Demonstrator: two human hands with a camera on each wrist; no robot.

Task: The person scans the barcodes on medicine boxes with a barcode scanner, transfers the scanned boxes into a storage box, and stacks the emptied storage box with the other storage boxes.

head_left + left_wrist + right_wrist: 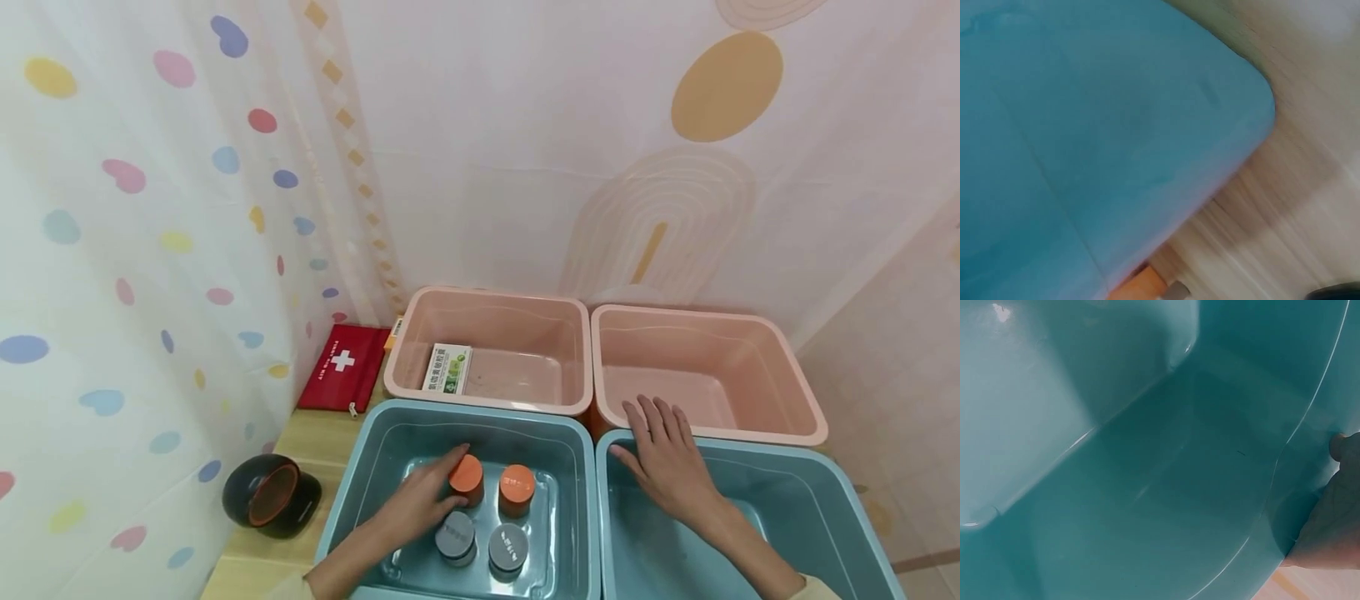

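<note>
In the head view my left hand (423, 500) reaches into the left blue bin (588, 500). Its fingers and thumb pinch the orange-lidded bottle (467, 477) at the back left. Beside that stands another orange-lidded bottle (517, 490), with two grey-lidded bottles (455, 537) in front. My right hand (671, 467) lies with fingers spread over the back left rim of the right blue bin (810, 454), fingertips toward the pink bin behind. Part of the right hand (1329, 512) shows at the edge of the right wrist view; the left wrist view shows no hand.
Behind stand a left pink bin (491, 296) holding a white-and-green medicine box (447, 369) and a right pink bin (750, 321). To the left on the wooden table (330, 437) lie a red first-aid pouch (343, 367) and a black rounded device (270, 496). Patterned curtains hang behind.
</note>
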